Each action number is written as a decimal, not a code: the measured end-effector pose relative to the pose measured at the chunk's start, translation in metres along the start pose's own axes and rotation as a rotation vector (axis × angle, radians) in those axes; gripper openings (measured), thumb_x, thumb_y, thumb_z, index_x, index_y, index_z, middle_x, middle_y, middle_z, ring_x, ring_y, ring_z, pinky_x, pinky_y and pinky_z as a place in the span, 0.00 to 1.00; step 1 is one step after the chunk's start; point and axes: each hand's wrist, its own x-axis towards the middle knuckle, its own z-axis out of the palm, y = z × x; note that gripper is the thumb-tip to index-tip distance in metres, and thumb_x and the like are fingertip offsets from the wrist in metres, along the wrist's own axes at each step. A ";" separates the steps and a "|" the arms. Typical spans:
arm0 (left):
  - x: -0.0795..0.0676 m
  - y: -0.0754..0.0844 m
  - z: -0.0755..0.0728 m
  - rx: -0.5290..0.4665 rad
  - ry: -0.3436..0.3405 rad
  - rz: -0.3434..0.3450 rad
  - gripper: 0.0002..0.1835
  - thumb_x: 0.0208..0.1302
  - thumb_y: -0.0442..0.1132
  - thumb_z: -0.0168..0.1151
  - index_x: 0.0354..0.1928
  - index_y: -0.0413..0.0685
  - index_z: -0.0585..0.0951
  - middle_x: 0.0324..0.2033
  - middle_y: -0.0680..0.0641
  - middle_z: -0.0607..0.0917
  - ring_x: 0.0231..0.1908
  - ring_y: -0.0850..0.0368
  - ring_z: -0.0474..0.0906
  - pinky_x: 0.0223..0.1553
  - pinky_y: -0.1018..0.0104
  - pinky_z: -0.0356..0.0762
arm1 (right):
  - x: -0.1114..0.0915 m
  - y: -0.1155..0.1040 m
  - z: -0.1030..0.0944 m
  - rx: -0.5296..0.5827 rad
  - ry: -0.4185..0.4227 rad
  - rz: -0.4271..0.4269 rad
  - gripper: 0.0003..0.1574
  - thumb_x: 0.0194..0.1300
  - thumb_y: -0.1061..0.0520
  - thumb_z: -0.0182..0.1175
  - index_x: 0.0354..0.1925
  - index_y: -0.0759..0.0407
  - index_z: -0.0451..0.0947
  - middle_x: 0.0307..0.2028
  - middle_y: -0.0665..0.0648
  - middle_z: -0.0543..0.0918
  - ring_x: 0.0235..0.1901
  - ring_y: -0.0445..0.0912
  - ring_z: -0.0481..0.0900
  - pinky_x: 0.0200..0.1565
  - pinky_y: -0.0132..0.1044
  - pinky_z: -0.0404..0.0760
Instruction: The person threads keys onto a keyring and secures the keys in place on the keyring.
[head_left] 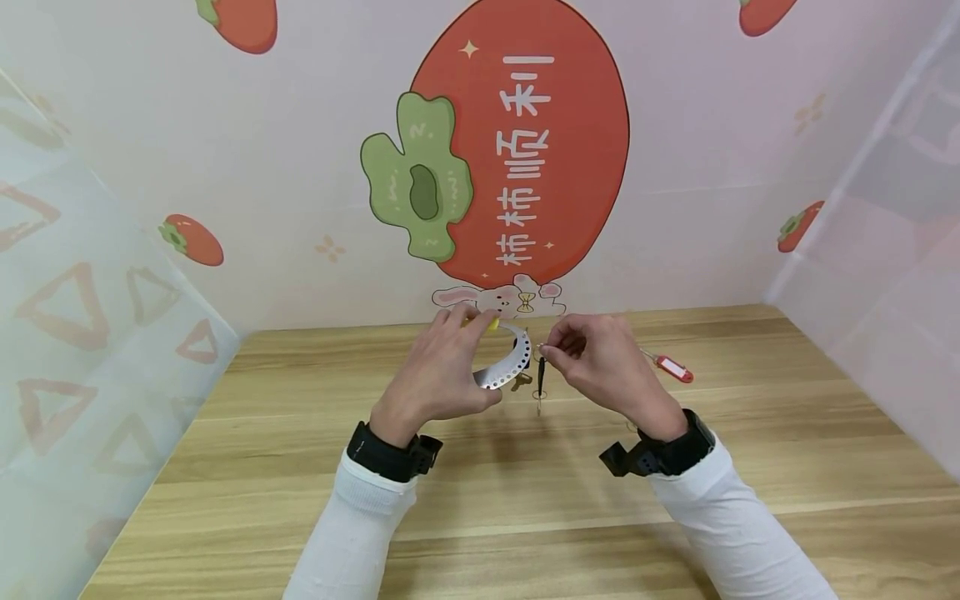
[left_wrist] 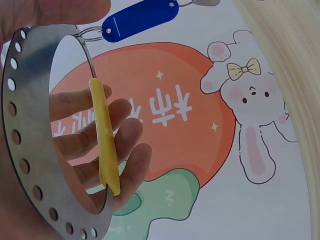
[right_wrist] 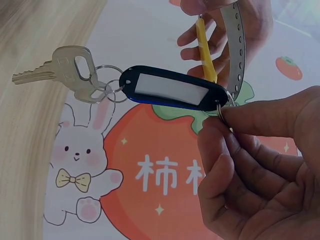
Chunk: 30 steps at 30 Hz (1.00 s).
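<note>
White cuffs (head_left: 375, 492) reach in from the bottom edge, each meeting a black wristband (head_left: 382, 452). Beyond them, above a wood-grain tabletop (head_left: 510, 517), a person's two bare hands face each other. On the left, the grip (head_left: 438, 371) is curled around a silver metal hoop (left_wrist: 27, 90): the thumb lies by its wide, hole-punched plate, and the fingers reach through towards a yellow tube (left_wrist: 105, 132) on its thin side. The right grip (head_left: 600, 358) pinches, between thumb and finger, a small wire ring (right_wrist: 222, 117) at one end of a black tag (right_wrist: 172, 90) with a white label. This tag hangs just beside the hoop's plate; a key (right_wrist: 62, 70) dangles from its other end. Close behind, a blue tag (left_wrist: 140, 20) appears to hang from the hoop.

Good work here probably depends on a steady hoop, with the wire ring pinched near its edge so its rim stays reachable. Keeping the two tags apart should help prevent tangled keys. Whether the ring touches the hoop cannot be told.

Past the right hand, a red tag (head_left: 673, 368) lies on the tabletop. Farthest back, a pale wall (head_left: 300, 142) shows a large orange-red persimmon (head_left: 585, 183) and a cartoon rabbit (head_left: 495, 298).
</note>
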 end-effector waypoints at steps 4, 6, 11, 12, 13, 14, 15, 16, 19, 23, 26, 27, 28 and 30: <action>0.000 0.000 0.000 0.004 0.006 0.008 0.47 0.41 0.51 0.82 0.67 0.47 0.74 0.57 0.43 0.75 0.56 0.44 0.70 0.50 0.49 0.76 | 0.000 0.000 0.000 0.006 -0.002 -0.005 0.05 0.59 0.65 0.72 0.29 0.59 0.84 0.25 0.49 0.84 0.24 0.39 0.80 0.30 0.36 0.82; 0.001 0.000 0.000 0.008 0.007 0.011 0.47 0.42 0.51 0.81 0.67 0.47 0.74 0.57 0.43 0.75 0.55 0.44 0.71 0.50 0.49 0.76 | 0.000 0.001 0.000 0.004 0.005 -0.016 0.05 0.59 0.65 0.72 0.29 0.59 0.84 0.25 0.50 0.84 0.24 0.40 0.81 0.29 0.35 0.82; 0.001 0.000 0.000 0.009 0.007 0.011 0.47 0.41 0.51 0.82 0.67 0.46 0.75 0.57 0.42 0.75 0.55 0.44 0.71 0.50 0.48 0.76 | -0.001 0.001 -0.001 -0.011 0.051 -0.062 0.05 0.59 0.65 0.72 0.30 0.59 0.84 0.27 0.51 0.85 0.26 0.40 0.81 0.30 0.35 0.83; 0.001 0.000 0.001 0.010 0.006 0.010 0.47 0.41 0.51 0.82 0.67 0.46 0.75 0.57 0.42 0.75 0.55 0.44 0.71 0.50 0.48 0.76 | -0.001 0.002 -0.001 -0.014 0.061 -0.070 0.05 0.58 0.65 0.72 0.31 0.60 0.84 0.27 0.51 0.85 0.26 0.40 0.81 0.30 0.36 0.83; 0.001 0.000 0.001 0.010 0.005 0.009 0.48 0.41 0.50 0.82 0.67 0.46 0.75 0.57 0.42 0.75 0.55 0.44 0.71 0.50 0.48 0.76 | -0.001 0.002 -0.001 -0.016 0.068 -0.077 0.05 0.58 0.65 0.73 0.31 0.60 0.84 0.27 0.51 0.85 0.26 0.41 0.81 0.30 0.36 0.83; 0.001 0.000 0.001 0.011 0.003 0.008 0.48 0.41 0.50 0.82 0.67 0.46 0.75 0.57 0.42 0.75 0.56 0.44 0.71 0.51 0.48 0.75 | -0.001 0.002 -0.001 -0.017 0.074 -0.081 0.06 0.58 0.65 0.73 0.31 0.60 0.84 0.27 0.52 0.85 0.26 0.41 0.81 0.30 0.36 0.83; 0.001 0.000 0.001 0.012 0.001 0.008 0.48 0.41 0.50 0.82 0.68 0.46 0.74 0.57 0.42 0.75 0.55 0.44 0.71 0.51 0.49 0.75 | -0.001 0.002 -0.001 -0.020 0.077 -0.084 0.06 0.58 0.66 0.73 0.31 0.61 0.84 0.27 0.52 0.85 0.26 0.41 0.81 0.30 0.36 0.83; 0.001 0.000 0.001 0.013 -0.001 0.008 0.48 0.41 0.50 0.82 0.68 0.46 0.74 0.57 0.42 0.75 0.55 0.44 0.71 0.51 0.49 0.75 | -0.001 0.002 -0.001 -0.026 0.079 -0.088 0.06 0.57 0.66 0.73 0.31 0.61 0.84 0.27 0.52 0.84 0.26 0.42 0.81 0.30 0.36 0.83; 0.001 0.000 0.001 0.015 -0.004 0.010 0.48 0.41 0.51 0.81 0.68 0.47 0.74 0.56 0.43 0.75 0.54 0.45 0.71 0.50 0.50 0.75 | 0.000 0.001 -0.001 -0.040 0.075 -0.088 0.06 0.57 0.66 0.73 0.31 0.62 0.84 0.27 0.53 0.84 0.26 0.42 0.80 0.30 0.37 0.83; 0.002 0.000 0.002 0.014 -0.002 0.015 0.48 0.41 0.51 0.81 0.68 0.47 0.74 0.56 0.43 0.75 0.52 0.46 0.72 0.48 0.51 0.75 | 0.001 0.001 -0.002 -0.055 0.068 -0.085 0.05 0.57 0.67 0.73 0.31 0.62 0.84 0.27 0.54 0.84 0.25 0.42 0.80 0.30 0.36 0.82; 0.002 0.000 0.001 0.017 0.000 0.016 0.48 0.41 0.52 0.81 0.68 0.48 0.74 0.56 0.43 0.75 0.52 0.45 0.72 0.48 0.51 0.75 | 0.001 0.000 -0.001 -0.064 0.064 -0.090 0.05 0.57 0.67 0.72 0.31 0.62 0.84 0.27 0.53 0.84 0.25 0.42 0.79 0.29 0.36 0.82; 0.002 0.000 0.001 0.017 -0.001 0.016 0.48 0.41 0.52 0.81 0.68 0.48 0.74 0.56 0.43 0.75 0.52 0.45 0.72 0.48 0.51 0.75 | 0.001 0.000 -0.001 -0.066 0.063 -0.092 0.05 0.57 0.67 0.72 0.30 0.62 0.83 0.26 0.53 0.84 0.24 0.42 0.79 0.29 0.36 0.81; 0.002 0.000 0.001 0.017 -0.001 0.015 0.48 0.41 0.51 0.81 0.68 0.48 0.74 0.56 0.43 0.75 0.52 0.45 0.72 0.48 0.51 0.75 | 0.001 0.000 -0.001 -0.067 0.061 -0.093 0.05 0.58 0.67 0.71 0.30 0.62 0.83 0.26 0.53 0.84 0.24 0.42 0.79 0.29 0.36 0.81; 0.002 0.000 0.000 0.016 -0.002 0.013 0.48 0.41 0.51 0.81 0.68 0.48 0.74 0.56 0.43 0.75 0.52 0.45 0.71 0.48 0.51 0.75 | 0.001 0.000 -0.001 -0.069 0.059 -0.095 0.05 0.58 0.68 0.71 0.30 0.62 0.83 0.26 0.53 0.83 0.24 0.41 0.79 0.29 0.35 0.81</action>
